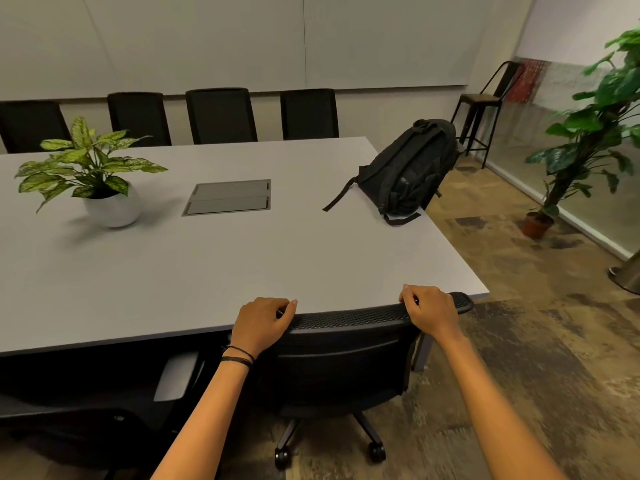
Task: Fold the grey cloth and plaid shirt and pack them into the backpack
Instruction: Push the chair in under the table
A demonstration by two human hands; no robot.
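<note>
Both hands, left hand (262, 319) and right hand (428, 310), grip the top edge of a black office chair (346, 355). Beyond them, the black backpack (408, 174) sits on the grey table (207, 258).

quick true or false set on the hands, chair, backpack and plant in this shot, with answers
1. The left hand and the right hand both grip the top of the chair. True.
2. The backpack lies on the floor. False: it sits on the table, near its far right corner.
3. A potted plant stands on the table. True.
4. The backpack touches the potted plant. False: they stand far apart, at opposite sides.
</note>
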